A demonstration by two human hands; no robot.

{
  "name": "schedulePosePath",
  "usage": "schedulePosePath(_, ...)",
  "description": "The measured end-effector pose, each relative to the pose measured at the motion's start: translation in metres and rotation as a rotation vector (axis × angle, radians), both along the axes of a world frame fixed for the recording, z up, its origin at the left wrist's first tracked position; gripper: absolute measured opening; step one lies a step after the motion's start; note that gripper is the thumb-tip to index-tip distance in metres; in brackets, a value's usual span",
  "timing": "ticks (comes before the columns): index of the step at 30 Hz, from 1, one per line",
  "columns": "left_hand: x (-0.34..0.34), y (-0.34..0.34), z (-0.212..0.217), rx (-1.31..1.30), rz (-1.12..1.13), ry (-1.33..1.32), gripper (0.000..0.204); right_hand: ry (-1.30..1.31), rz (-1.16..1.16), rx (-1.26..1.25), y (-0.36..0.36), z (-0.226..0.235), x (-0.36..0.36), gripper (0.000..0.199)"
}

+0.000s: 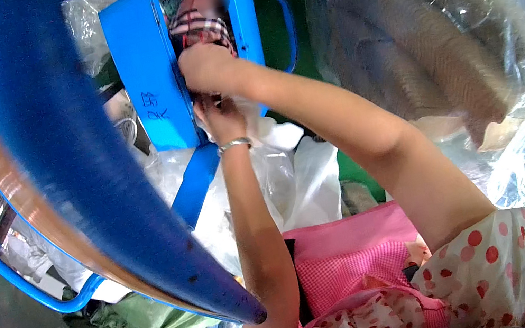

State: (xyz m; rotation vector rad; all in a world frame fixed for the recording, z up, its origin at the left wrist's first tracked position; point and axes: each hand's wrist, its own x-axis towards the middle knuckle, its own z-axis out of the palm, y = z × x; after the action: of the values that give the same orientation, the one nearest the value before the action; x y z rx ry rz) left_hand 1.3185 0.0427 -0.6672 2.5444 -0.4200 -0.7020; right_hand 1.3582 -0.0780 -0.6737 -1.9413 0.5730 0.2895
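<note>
My right hand (209,69) is closed, back of the hand up, in front of the opening of a blue metal frame (143,65). Just below it, almost touching, my left hand (222,120) has its fingers curled, and a metal bracelet (233,145) circles that wrist. Something small and dark shows between the hands, but I cannot make out what it is. White and clear plastic bags (270,169) hang or lie beneath my hands.
Beyond my hands is a person in a plaid shirt (199,26). A large blue curved edge (100,157) crosses the left side. Grey-brown stacked material (415,32) in clear plastic stands at right. Green cloth (156,319) lies lower left. A pink apron (354,246) covers my front.
</note>
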Motion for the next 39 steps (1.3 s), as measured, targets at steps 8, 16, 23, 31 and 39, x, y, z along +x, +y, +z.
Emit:
schedulePosePath(8,-0.026,0.033,0.000,0.122,-0.178,-0.097,0.053,-0.614,0.313,-0.801,0.015,0.026,0.065,0.025)
schedulePosePath(16,-0.047,0.071,0.008,0.178,-0.209,-0.145,0.055,-0.714,0.392,-0.898,-0.032,0.039,0.039,0.021)
schedulePosePath(23,-0.142,0.018,0.084,-0.180,-0.251,-0.046,0.056,-0.758,0.200,-0.725,-0.052,0.151,-0.074,0.019)
schedulePosePath(31,-0.203,0.021,0.310,-0.366,-0.130,0.344,0.047,0.060,-0.147,0.322,-0.019,0.308,-0.298,0.047)
schedulePosePath(39,-0.171,-0.058,0.465,-0.605,-0.286,0.469,0.062,0.237,-0.458,0.521,-0.010,0.502,-0.346,0.055)
